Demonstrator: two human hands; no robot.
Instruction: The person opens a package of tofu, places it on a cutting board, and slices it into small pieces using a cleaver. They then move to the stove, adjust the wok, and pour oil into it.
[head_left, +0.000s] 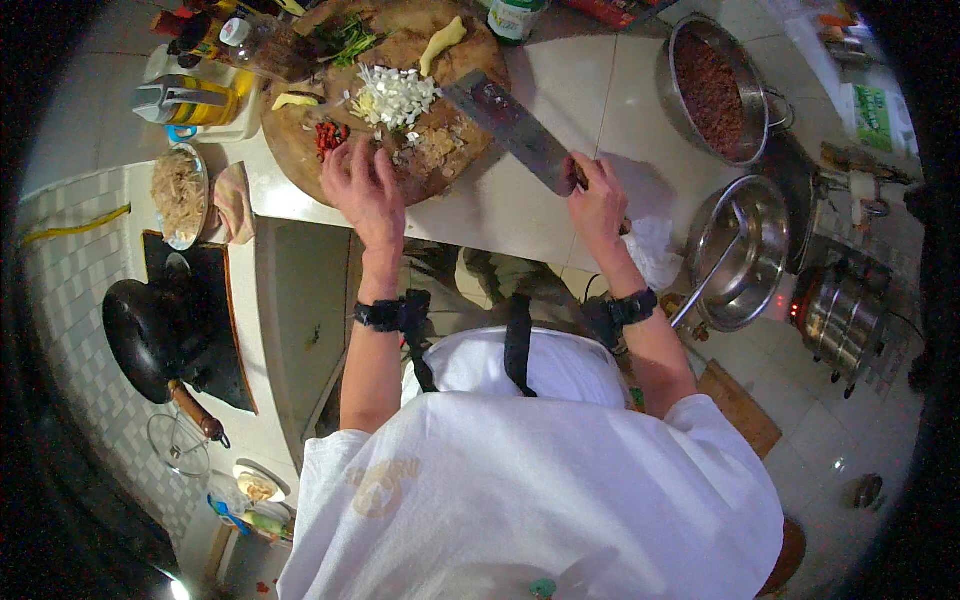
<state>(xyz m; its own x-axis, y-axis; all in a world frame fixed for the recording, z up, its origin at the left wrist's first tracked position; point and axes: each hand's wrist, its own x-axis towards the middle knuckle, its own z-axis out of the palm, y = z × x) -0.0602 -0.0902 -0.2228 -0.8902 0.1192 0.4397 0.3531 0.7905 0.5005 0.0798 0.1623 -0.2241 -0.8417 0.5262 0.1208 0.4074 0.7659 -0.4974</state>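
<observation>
My right hand (598, 202) grips the handle of a broad cleaver (510, 127). Its blade slants up and left, with the far end over the right side of a round wooden chopping board (300, 157). My left hand (367, 191) is over the board's near edge, fingers spread and holding nothing. Just beyond its fingertips lies a small heap of chopped red chilli (331, 138). Chopped white pieces (397, 96), perhaps garlic or onion, form a pile at mid-board. Pale brownish scraps (435, 150) are scattered nearer me. Ginger pieces (442, 45) and green herbs (349, 41) lie farther back.
Bottles and an oil jug (195, 101) stand left of the board, near a plate of pale shreds (178, 196). A black wok (142, 337) sits on the hob at left. On the right are a pot of reddish-brown food (705, 90) and a steel basin (750, 262) with a ladle.
</observation>
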